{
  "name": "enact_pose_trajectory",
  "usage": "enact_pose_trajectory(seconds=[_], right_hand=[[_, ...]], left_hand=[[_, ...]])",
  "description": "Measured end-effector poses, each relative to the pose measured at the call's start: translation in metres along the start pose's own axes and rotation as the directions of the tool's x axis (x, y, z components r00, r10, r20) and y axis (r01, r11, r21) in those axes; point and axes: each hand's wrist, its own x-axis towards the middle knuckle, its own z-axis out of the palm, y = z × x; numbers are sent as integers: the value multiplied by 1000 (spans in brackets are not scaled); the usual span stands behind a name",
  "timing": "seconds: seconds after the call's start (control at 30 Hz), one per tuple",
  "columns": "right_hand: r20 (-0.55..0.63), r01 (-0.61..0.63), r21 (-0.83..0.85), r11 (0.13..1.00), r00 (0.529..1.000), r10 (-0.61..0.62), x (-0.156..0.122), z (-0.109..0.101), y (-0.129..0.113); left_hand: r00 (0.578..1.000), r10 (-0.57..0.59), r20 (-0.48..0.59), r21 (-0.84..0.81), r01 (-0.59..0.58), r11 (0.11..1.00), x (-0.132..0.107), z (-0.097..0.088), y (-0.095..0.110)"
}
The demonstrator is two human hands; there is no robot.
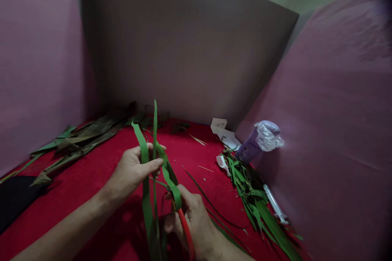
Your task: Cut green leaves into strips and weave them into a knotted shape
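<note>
Halfway-ish, I'd guess: looks like three strips (145,187) up in the left hand (137,168), thumb and fingers pinched on them, and one red-handled tool (186,230) gripped in the right hand (197,218), just off its 4 o'clock. From the hands, there's one green pile (245,183) at 3, too tangled to count, one purple tub (247,147) at 2, and big leaves (88,135) at 10, apparently unworked.
</note>
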Motion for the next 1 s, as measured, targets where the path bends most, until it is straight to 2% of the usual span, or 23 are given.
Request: enact_pose_trajectory(seconds=[0.13, 0.27, 0.4, 0.53, 0.67, 0.8, 1.0], right_hand=[[7, -23, 13, 1000, 1000, 23, 0, -1, -2], [-9, 4, -25, 1000, 1000, -4, 1, -1, 2], [-58, 30, 42, 999, 998, -27, 1, 1, 7], [-76, -3, 52, 999, 997, 7, 2, 3, 11], [-94, 19, -4, 1000, 995, -19, 2, 5, 15], [-62, 23, -1, 1000, 998, -23, 2, 5, 12], [-13, -8, 109, 994, 1000, 10, 0, 3, -2]], left_hand=[[999, -21, 26, -15, 22, 1000, 0, 2, 1], [998, -35, 42, -17, 35, 999, 0, 2, 1], [998, -26, 53, -20, 27, 999, -1, 1, 0], [999, -29, 41, -33, 30, 999, 0, 3, -1], [1000, 7, 15, -25, -6, 1000, 1, 2, -3], [1000, 22, -19, -11, -22, 1000, 2, -1, -6], [1000, 10, -25, 8, -10, 1000, 1, -2, -2]])
